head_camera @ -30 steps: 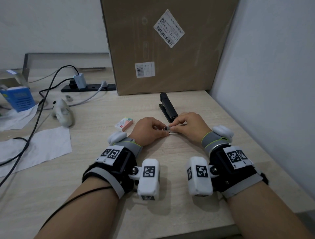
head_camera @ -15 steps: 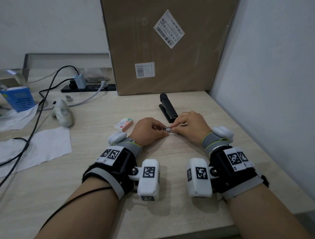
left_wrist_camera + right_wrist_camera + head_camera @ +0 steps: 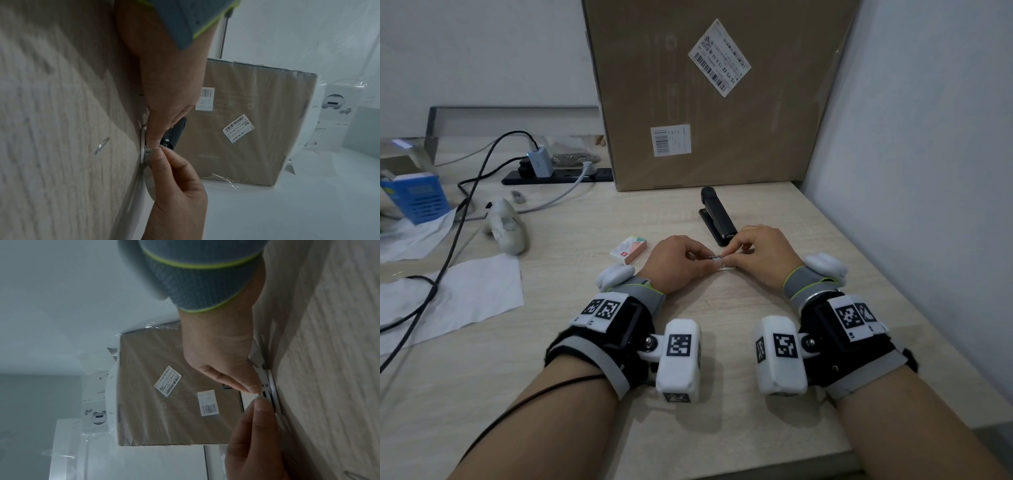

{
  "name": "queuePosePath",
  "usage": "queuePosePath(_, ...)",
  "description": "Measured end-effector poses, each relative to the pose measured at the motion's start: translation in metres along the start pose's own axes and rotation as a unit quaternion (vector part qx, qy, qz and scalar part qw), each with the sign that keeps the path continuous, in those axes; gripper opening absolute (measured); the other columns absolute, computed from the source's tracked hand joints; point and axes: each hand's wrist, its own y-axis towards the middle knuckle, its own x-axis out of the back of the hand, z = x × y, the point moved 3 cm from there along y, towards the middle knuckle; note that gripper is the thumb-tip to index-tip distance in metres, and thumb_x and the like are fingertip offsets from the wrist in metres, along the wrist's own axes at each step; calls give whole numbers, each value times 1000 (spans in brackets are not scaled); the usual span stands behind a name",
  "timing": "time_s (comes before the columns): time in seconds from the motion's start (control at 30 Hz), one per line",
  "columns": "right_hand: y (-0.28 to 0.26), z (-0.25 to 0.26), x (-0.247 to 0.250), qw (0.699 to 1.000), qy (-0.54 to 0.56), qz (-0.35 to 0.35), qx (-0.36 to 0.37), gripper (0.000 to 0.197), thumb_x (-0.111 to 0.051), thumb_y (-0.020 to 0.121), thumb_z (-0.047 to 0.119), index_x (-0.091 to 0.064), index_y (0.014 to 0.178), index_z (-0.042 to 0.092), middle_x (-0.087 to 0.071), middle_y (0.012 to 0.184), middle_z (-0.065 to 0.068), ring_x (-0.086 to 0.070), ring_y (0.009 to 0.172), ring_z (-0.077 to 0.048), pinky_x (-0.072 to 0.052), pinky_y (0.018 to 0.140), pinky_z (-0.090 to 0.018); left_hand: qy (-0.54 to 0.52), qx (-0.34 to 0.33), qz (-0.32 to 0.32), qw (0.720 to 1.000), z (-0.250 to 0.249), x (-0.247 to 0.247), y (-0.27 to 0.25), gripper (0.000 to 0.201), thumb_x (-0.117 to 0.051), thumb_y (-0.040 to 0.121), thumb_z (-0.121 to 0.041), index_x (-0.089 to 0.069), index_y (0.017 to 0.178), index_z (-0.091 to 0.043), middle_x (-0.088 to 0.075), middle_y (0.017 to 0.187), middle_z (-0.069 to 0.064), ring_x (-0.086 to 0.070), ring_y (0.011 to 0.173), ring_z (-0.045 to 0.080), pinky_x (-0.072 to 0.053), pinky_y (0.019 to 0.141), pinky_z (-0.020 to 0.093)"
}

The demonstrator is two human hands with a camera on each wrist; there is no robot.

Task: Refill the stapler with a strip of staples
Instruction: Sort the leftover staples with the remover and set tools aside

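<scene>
Two hands meet at the middle of the desk [image 3: 722,394], fingertips together on a small silvery piece, seemingly the strip [image 3: 717,257] of staples, though it is too small to be sure. The left hand [image 3: 674,262] pinches its left end between thumb and forefinger; the right hand [image 3: 758,255] pinches the other end, over a thin white slip [image 3: 726,269] lying flat on the desk beneath. The stapler [image 3: 717,216] lies shut on the desk at about 12 o'clock from the pinch, just beyond the right hand's knuckles. Its long axis runs from 11 o'clock, far end, to 5 o'clock, near end, so it stands roughly crosswise to the strip, which runs 9 to 3. The right hand is the nearer one, almost touching the stapler's near end; I judge it the likelier to reach over. The stapler is black, slim and matte. A small staple box [image 3: 628,249] lies at 9 o'clock from the left hand, just beside it.
</scene>
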Motion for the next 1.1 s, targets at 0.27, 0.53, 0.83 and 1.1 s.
queuePosePath(0.27,-1,-2,4,997,-60,-15,-34,12,-77,67,37,-71,70,27,-59,83,11,-54,97,-18,-40,91,-41,-13,-1,10,1000,-1,0,1,19,-68,82,-32,-76,91,-18,-65,85,-5,-54,68,1,-43,64,15)
queuePosePath(0.53,-3,4,6,995,-73,-14,-62,22,-75,69,45,-74,73,23,-64,100,3,-46,107,-20,-38,93,-40,-19,2,4,1000,2,-1,2,22,-70,79,-37,-75,88,-18,-64,79,-7,-54,66,2,-42,58,9)
queuePosePath(0.83,-2,2,0,991,51,-23,-121,19,-76,70,32,-67,55,26,-56,65,13,-59,84,-15,-48,90,-46,-19,-4,-8,1000,4,-2,3,17,-70,80,-31,-76,88,-17,-64,81,-8,-54,66,3,-40,58,7)
queuePosePath(1.1,-4,4,3,985,118,-89,-90,27,-77,65,32,-60,46,42,-59,84,8,-58,96,-19,-43,95,-50,-89,-9,-38,995,1,0,4,18,-70,81,-27,-75,92,-14,-69,79,-4,-54,58,-3,-39,53,2)
